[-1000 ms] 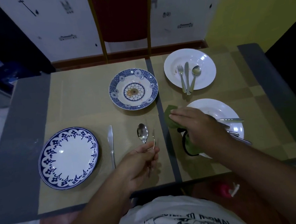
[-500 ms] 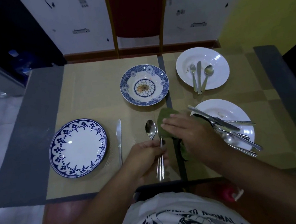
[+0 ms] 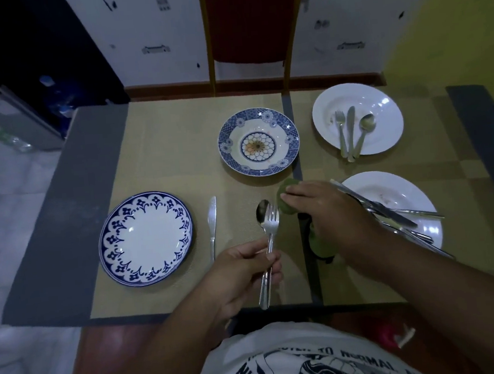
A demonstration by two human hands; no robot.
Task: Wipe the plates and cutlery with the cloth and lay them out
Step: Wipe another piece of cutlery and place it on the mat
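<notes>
Tan mats (image 3: 161, 153) cover the surface (image 3: 63, 234); on the shirt (image 3: 287, 364) I read "TO NORMAL", rest cut off. Far white plate (image 3: 384, 119) holds a cutlery set (image 3: 351, 134); near white plate (image 3: 397, 190) a cutlery heap (image 3: 393, 215). Left hand (image 3: 242, 273) fingers clench the fork (image 3: 271, 219) above a spoon (image 3: 261, 212); right hand (image 3: 329, 212) fingers lie flat on the mostly hidden cloth (image 3: 285, 190).

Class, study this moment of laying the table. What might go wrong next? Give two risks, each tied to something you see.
1. The left hand holds the fork right over the spoon; setting it down may knock the spoon askew.
2. The right hand rests on the green cloth, its forearm close to the cutlery pile overhanging the near white plate; a sweep might scatter it.
</notes>
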